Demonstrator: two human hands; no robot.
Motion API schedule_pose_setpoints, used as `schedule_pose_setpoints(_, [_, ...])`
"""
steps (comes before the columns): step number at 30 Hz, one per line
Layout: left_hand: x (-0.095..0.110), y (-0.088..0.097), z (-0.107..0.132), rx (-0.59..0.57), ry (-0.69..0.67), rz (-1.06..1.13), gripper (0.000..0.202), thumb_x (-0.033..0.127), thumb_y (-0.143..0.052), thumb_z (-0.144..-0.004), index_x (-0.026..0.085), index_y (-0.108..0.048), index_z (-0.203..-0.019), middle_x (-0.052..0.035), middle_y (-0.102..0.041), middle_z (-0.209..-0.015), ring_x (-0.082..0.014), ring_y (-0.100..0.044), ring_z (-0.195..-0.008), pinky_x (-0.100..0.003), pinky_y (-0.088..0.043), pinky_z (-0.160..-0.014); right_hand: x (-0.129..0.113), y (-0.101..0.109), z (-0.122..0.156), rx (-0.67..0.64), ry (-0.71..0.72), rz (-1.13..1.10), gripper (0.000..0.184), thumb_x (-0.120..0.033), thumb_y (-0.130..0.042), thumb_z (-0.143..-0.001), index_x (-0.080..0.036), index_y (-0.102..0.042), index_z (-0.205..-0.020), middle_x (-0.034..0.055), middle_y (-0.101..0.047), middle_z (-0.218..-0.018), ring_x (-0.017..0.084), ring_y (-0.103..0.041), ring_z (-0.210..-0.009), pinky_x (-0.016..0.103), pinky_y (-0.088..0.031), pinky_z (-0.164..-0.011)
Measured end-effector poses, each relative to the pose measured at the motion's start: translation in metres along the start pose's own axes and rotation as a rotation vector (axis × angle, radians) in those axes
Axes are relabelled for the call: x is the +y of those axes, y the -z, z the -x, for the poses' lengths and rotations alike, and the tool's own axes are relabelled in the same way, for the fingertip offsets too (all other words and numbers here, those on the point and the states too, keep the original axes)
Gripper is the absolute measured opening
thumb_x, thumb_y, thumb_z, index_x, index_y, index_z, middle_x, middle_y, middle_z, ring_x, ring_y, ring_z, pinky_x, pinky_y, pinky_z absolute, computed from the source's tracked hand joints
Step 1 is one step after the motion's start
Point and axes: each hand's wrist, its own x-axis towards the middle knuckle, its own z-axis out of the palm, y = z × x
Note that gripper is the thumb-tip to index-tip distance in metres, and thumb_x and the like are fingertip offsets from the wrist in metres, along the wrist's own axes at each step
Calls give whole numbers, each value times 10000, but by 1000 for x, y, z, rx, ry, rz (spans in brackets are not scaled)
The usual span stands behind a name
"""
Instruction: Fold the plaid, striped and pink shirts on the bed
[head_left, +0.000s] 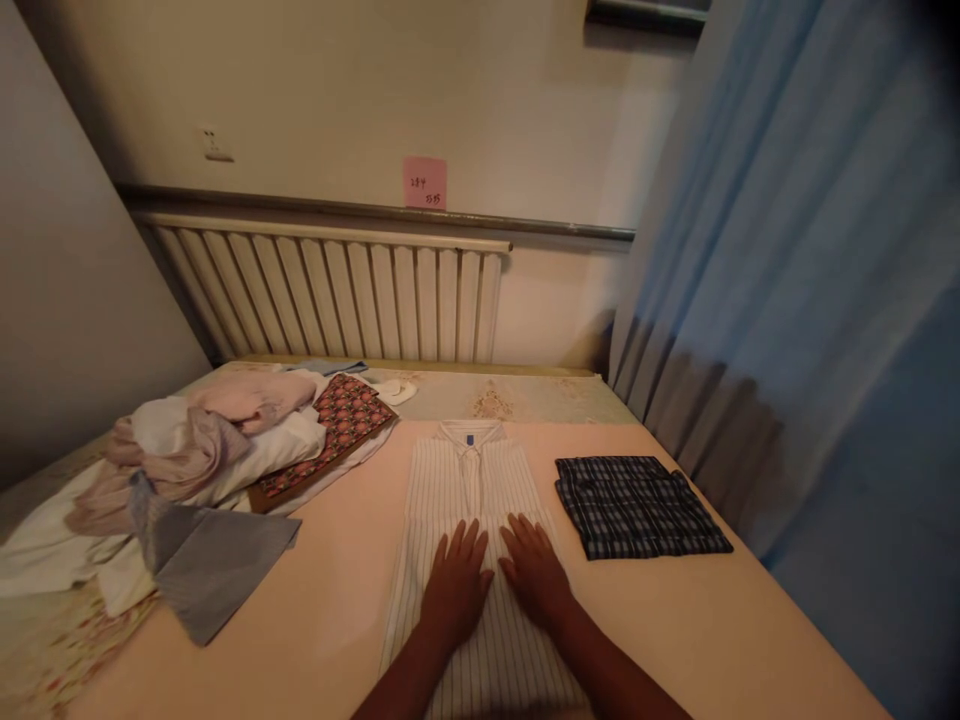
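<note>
A white shirt with thin stripes (469, 480) lies flat and partly folded on the bed (352, 560), collar toward the radiator. My left hand (454, 583) and my right hand (535, 570) rest side by side on the shirt's middle, palms down, fingers stretched flat. Neither hand holds anything.
A folded dark plaid garment (637, 502) lies right of the shirt. A heap of unfolded clothes (202, 455), with a red patterned piece (334, 430) and a grey cloth (214, 562), covers the left of the bed. A radiator (337, 295) runs behind; a blue curtain (810, 280) hangs right.
</note>
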Motion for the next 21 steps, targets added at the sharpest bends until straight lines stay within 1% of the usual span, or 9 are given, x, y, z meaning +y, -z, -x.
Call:
schedule_pose_setpoints(3, [-3,4,0,-26,23,-3,559,290,-396,-911,255,-326,-1464,-31,-296,-1558,-275,-223,-1442,-544,-257,-1138,2,6,-2,-30,-35,-4,440,-351,-479,-926,-211,-507,-1341,90,-436,-1470,263,-347,-1384,484,-276,-1135])
schedule_pose_setpoints(8, [-9,14,4,-58,64,7,555,391,-365,-937,265,-312,-1475,-38,-266,-1567,-287,-205,-1447,-547,-240,-1143,6,11,2,-22,-39,-8,457,-341,-477,-925,-213,-491,-1364,90,-437,-1468,270,-346,-1385,474,-274,-1134])
schedule_pose_setpoints(11, [-14,19,12,-77,96,-1,577,438,-334,-945,248,-282,-1487,-46,-247,-1571,-282,-197,-1450,-546,-228,-1146,14,13,12,-24,-63,-12,466,-359,-446,-937,-206,-479,-1377,83,-443,-1464,272,-348,-1384,487,-274,-1131])
schedule_pose_setpoints(15, [-21,25,25,-108,143,-29,607,499,-301,-945,217,-299,-1482,-49,-245,-1568,-279,-195,-1451,-534,-219,-1153,25,16,31,-63,-89,1,472,-363,-414,-946,-200,-467,-1386,79,-425,-1476,256,-342,-1388,480,-275,-1133])
schedule_pose_setpoints(18, [-25,29,36,-115,168,-45,619,529,-279,-943,215,-320,-1474,-48,-269,-1560,-276,-208,-1447,-521,-226,-1154,29,20,43,-74,-87,0,474,-360,-417,-943,-191,-475,-1382,83,-428,-1473,257,-345,-1387,471,-284,-1131])
schedule_pose_setpoints(21, [-28,34,46,-106,216,-65,614,529,-278,-943,206,-356,-1460,-53,-305,-1546,-277,-229,-1440,-507,-227,-1154,31,22,50,-47,-62,-6,465,-347,-411,-946,-191,-481,-1379,82,-439,-1466,248,-353,-1383,455,-290,-1130])
